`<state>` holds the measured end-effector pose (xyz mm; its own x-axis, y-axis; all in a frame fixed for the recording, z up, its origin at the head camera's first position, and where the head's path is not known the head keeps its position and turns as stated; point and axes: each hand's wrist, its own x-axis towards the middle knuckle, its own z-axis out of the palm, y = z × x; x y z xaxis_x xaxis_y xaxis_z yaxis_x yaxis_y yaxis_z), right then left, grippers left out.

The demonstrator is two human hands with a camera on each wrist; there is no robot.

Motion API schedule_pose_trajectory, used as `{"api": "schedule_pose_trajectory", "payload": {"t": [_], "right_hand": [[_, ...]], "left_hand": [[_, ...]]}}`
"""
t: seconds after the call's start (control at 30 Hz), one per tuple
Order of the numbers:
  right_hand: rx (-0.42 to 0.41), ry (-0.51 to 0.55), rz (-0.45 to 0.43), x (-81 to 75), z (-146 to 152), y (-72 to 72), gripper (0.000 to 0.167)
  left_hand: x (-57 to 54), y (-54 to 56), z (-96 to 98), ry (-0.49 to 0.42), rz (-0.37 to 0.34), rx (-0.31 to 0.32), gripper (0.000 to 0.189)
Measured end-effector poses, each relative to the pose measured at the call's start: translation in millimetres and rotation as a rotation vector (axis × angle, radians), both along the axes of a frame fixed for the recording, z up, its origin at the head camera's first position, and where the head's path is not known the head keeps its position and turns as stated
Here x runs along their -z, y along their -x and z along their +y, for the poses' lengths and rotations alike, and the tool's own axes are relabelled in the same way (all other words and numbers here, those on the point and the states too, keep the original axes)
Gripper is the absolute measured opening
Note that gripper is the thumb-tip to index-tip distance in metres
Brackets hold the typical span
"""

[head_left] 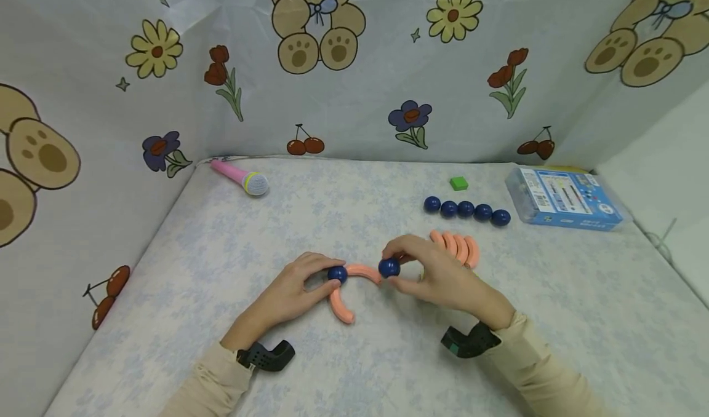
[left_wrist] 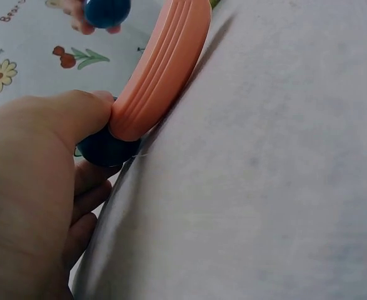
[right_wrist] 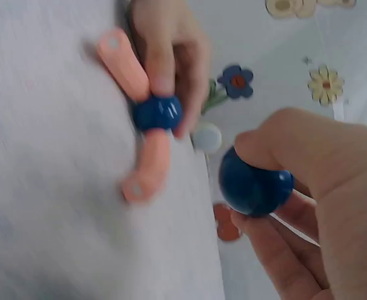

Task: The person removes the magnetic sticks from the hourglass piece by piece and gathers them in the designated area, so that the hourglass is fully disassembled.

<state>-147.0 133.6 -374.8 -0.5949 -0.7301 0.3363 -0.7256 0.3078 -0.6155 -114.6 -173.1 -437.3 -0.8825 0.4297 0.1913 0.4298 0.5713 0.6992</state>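
Note:
Two curved salmon-pink rods, an upper one [head_left: 362,270] and a lower one [head_left: 340,307], meet at a dark blue ball [head_left: 337,274]. My left hand [head_left: 290,291] pinches that ball between thumb and fingers, low over the table. With thumb and fingertips, my right hand [head_left: 443,275] holds a second blue ball [head_left: 390,267] close to the upper rod's free end. A gap shows between this second ball and the rod in the right wrist view, where the rod's end [right_wrist: 135,190] has a small pale hole.
Behind my right hand lie several more curved pink rods [head_left: 471,252], side by side. Beyond them are a row of blue balls [head_left: 466,208] and a small green block [head_left: 458,184]. A blue-and-clear box [head_left: 576,198] sits at the back right, a pink toy microphone [head_left: 238,177] at the back left.

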Motion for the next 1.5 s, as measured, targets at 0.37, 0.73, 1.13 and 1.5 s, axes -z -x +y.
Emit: {"api": "schedule_pose_trajectory", "payload": {"t": [0.37, 0.73, 1.13, 1.5], "right_hand": [[0.367, -0.158, -0.046, -7.0, 30.4, 73.1, 0.039], [0.476, -0.318, -0.009, 4.1, 28.1, 110.5, 0.040], [0.490, -0.416, -0.068, 18.3, 32.4, 120.5, 0.045], [0.456, -0.317, -0.002, -4.5, 25.4, 85.3, 0.045]], "left_hand": [[3.6, -1.4, -2.3, -0.002, 0.014, -0.015, 0.040], [1.4, -1.6, 1.3, -0.012, 0.020, 0.004, 0.040], [2.6, -1.5, 3.1, -0.015, 0.014, 0.010, 0.040], [3.4, -0.5, 0.2, -0.012, 0.018, 0.006, 0.041]]}}
